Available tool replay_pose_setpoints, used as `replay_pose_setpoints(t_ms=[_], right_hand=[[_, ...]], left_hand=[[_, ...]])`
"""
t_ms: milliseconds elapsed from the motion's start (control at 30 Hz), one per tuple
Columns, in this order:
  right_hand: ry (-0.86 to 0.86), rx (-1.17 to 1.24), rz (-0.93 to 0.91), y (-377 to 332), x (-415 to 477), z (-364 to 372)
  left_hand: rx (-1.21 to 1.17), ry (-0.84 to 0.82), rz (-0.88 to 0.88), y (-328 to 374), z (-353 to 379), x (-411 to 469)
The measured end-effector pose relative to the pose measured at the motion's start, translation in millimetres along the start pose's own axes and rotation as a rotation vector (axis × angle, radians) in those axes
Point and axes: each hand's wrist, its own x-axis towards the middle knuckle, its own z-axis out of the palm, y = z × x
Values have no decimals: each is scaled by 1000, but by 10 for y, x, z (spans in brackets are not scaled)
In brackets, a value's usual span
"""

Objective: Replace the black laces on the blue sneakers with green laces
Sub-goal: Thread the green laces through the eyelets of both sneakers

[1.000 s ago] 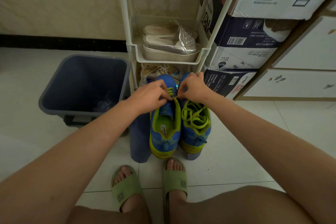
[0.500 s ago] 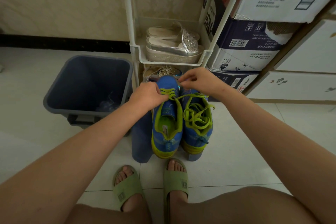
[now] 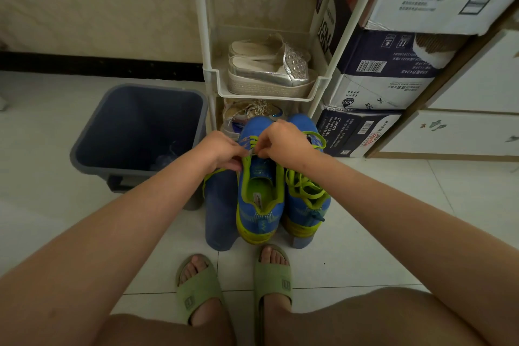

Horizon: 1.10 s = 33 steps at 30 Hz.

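Two blue sneakers with yellow-green trim stand side by side on a low blue stool (image 3: pixel 220 205). The left sneaker (image 3: pixel 259 205) has a green lace (image 3: pixel 252 142) threaded through its front eyelets only; its tongue is bare further back. My left hand (image 3: pixel 222 150) and my right hand (image 3: pixel 283 140) meet over that shoe's eyelets, both pinching the green lace. The right sneaker (image 3: pixel 307 199) carries a loose tangle of green lace (image 3: pixel 304 182) on top. No black lace is visible.
A dark grey bin (image 3: pixel 137 132) stands to the left of the stool. Behind the sneakers is a white shoe rack (image 3: pixel 269 87) holding silver platform shoes. Stacked cardboard boxes (image 3: pixel 379 87) and a white cabinet are on the right. My feet in green slides (image 3: pixel 196 289) rest on the tile floor.
My right hand, which had pulled the lace out to the right half a second ago, has come back in to meet the left hand over the left sneaker's eyelets.
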Motion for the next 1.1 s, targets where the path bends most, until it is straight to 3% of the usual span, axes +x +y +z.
replay_pose_setpoints(t_ms=[233, 567, 700, 800, 933, 1033, 1100], right_hand=[[12, 34, 36, -22, 8, 67], [-3, 289, 106, -54, -30, 146], [61, 175, 48, 55, -22, 65], [214, 324, 139, 235, -8, -65], [201, 408, 234, 430, -107, -166], [154, 243, 184, 471, -158, -220], [5, 155, 174, 415, -160, -263]], left_hand=[[-58, -28, -13, 2, -9, -16], [-85, -19, -16, -45, 47, 57], [-151, 116, -26, -48, 41, 132], [-268, 289, 51, -13, 11, 190], [-577, 362, 93, 64, 62, 142], [-405, 416, 145, 75, 31, 180], [-271, 408, 129, 56, -23, 202]])
